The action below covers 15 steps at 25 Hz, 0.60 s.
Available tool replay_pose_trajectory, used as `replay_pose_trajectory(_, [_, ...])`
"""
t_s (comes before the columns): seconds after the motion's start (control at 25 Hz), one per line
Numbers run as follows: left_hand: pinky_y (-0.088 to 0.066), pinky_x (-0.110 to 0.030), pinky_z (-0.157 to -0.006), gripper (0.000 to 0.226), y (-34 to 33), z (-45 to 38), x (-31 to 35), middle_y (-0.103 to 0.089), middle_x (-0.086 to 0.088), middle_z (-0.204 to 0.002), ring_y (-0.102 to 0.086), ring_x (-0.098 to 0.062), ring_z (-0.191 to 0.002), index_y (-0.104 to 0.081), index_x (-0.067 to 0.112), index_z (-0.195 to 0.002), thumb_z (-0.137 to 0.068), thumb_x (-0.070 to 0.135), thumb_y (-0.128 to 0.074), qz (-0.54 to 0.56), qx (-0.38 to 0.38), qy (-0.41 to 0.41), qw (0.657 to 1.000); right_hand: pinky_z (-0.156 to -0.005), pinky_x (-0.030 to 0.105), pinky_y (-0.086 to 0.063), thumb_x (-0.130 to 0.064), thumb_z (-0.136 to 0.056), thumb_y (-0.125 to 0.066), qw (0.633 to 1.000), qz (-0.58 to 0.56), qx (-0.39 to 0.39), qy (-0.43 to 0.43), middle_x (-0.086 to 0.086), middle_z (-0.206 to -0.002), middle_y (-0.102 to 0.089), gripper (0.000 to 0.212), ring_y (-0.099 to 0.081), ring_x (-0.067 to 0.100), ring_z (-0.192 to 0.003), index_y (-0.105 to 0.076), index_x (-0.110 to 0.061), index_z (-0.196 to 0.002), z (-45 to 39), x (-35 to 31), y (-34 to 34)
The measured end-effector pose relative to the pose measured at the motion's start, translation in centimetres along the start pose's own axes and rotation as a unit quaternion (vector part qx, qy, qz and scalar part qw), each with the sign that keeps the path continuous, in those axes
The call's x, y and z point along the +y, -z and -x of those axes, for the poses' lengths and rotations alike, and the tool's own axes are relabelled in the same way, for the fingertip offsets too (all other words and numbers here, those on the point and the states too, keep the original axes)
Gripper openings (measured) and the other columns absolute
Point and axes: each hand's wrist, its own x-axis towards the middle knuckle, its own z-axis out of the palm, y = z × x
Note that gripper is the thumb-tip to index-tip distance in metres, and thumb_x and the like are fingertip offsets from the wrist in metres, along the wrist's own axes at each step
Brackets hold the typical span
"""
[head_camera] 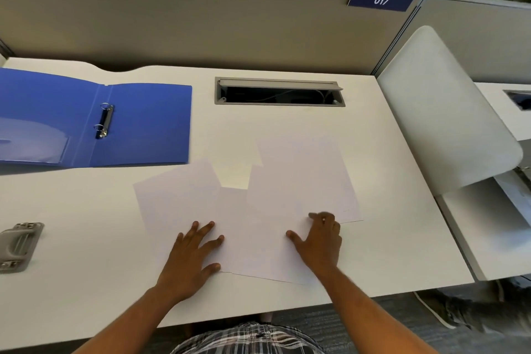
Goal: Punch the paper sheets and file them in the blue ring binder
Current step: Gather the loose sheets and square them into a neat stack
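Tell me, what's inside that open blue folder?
The blue ring binder lies open on the desk. Inside show two metal rings holding no paper, and a clear pocket on the left cover. Whether anything sits in the pocket cannot be told.

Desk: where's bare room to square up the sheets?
Bare desk between hole punch, blue ring binder and paper sheets; also right of the sheets. Crowded centre: both hands on overlapping sheets.

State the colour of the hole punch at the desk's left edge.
The hole punch is grey, seen in the head view.
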Motion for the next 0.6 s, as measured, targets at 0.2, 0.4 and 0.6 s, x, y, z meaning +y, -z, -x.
replay_pose_trajectory(0.2, [-0.034,-0.036,-0.112,0.064,2.0,-3.1,1.9,-0.024,0.01,-0.158,-0.027,-0.018,-0.144,-0.04,0.033,-0.144,-0.086,0.049,-0.064,0.009,0.048,0.008,0.999,-0.119,0.046,-0.029,-0.07,-0.073,-0.073,0.996,0.003,-0.043,0.081,0.004,-0.167,-0.019,0.109,-0.014,0.027,-0.155,-0.028,-0.017,-0.156,-7.9,1.0,2.4])
replay_pose_trajectory(0.4, [-0.022,-0.036,-0.119,0.105,2.7,-7.0,3.4,0.007,0.015,-0.164,-0.005,-0.018,-0.152,0.0,0.034,-0.156,-0.08,0.054,-0.069,-0.033,-0.029,0.039,0.998,-0.127,0.049,-0.01,-0.085,-0.066,-0.064,0.983,0.049,-0.139,0.105,0.004,-0.171,0.01,0.137,0.008,0.022,-0.158,0.004,-0.014,-0.162,-10.6,1.6,2.1])
replay_pose_trajectory(0.6, [-0.026,-0.038,-0.116,0.11,3.2,-7.6,3.6,0.004,0.013,-0.164,-0.01,-0.021,-0.15,0.0,0.032,-0.156,-0.076,0.058,-0.071,-0.081,-0.036,0.057,0.994,-0.127,0.047,-0.01,-0.084,-0.078,-0.052,0.986,0.04,-0.11,0.119,-0.001,-0.171,0.003,0.123,0.003,0.017,-0.158,0.006,-0.014,-0.162,-9.2,2.8,0.4])
